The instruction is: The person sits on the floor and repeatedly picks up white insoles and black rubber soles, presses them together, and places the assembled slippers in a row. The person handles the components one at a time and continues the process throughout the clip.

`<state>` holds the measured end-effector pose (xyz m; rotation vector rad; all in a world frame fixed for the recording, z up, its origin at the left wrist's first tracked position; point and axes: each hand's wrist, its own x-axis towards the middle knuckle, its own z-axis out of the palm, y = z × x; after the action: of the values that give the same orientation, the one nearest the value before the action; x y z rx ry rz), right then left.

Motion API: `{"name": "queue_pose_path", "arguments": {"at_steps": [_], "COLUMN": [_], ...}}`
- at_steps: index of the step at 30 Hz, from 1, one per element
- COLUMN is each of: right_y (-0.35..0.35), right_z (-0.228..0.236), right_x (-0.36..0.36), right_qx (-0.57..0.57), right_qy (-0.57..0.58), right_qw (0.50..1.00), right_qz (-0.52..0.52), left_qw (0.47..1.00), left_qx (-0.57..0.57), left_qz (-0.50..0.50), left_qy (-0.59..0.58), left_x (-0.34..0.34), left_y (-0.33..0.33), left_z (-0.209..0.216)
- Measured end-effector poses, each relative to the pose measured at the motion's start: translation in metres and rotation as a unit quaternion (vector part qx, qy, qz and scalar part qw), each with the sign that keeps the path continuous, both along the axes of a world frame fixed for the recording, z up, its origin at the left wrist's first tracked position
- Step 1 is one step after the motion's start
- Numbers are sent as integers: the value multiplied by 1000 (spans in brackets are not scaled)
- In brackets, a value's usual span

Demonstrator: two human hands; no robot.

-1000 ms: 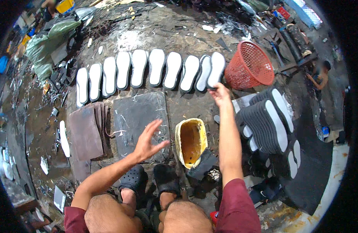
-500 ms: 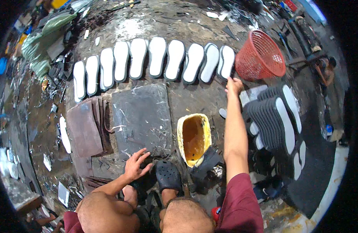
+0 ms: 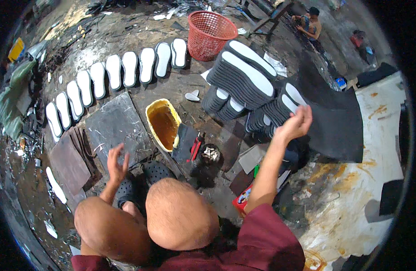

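My right hand (image 3: pixel 298 122) is at the near end of a stack of dark soles with white tops (image 3: pixel 292 94), its fingers loosely bent and nothing visible in them. Beyond it rises a taller stack of similar soles (image 3: pixel 247 74). My left hand (image 3: pixel 116 163) hovers with fingers apart by the near edge of a dark flat board (image 3: pixel 112 122). To the right of that board stands a yellow-rimmed tub (image 3: pixel 149 113) holding amber liquid. A curving row of white-topped soles (image 3: pixel 113 72) lies beyond the board and tub.
A red perforated basket (image 3: pixel 203 47) stands past the row's right end. Brown sheets (image 3: pixel 69 162) lie left of the board. Red-handled pliers (image 3: pixel 195 148) and a round container of whitish bits (image 3: pixel 211 153) sit near my knee. Another person (image 3: pixel 311 27) is far right.
The view has swung right. My right hand has left the right end of the sole row and reached the stacked soles. My left hand has stayed near the board, fingers now raised.
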<state>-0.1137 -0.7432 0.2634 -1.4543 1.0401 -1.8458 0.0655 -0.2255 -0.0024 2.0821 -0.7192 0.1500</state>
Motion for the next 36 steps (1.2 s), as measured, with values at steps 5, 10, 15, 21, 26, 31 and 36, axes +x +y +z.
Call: {"name": "queue_pose_path", "arguments": {"at_steps": [5,10,15,21,26,31,36], "right_y": [-120,-138,-151,-138,-140,-96,-91], "right_z": [-37,-95,-83,-113,-117,-143,-194], "right_x": [-98,-116,-149,-149,-160,-138,-120], "right_qx": [231,412,470,516,557,533,574], "right_qy": [-119,-219,-176,-209,-216,-254,-378], "right_qw": [945,866,852,825,799,806,725], "right_qz": [-198,178,147,101,74,47,57], "left_qw": [993,980,930,860,826,797,775], "left_qx": [-57,15,94,41,9,94,208], "left_qz": [-99,-186,-327,-449,-524,-535,-502], "left_qy": [-32,-65,-137,-240,-208,-265,-322], "left_x": [111,145,96,38,-61,-105,-121], "left_y": [-70,-132,-219,-336,-430,-485,-529], "left_z": [145,300,376,345,282,242,238]}}
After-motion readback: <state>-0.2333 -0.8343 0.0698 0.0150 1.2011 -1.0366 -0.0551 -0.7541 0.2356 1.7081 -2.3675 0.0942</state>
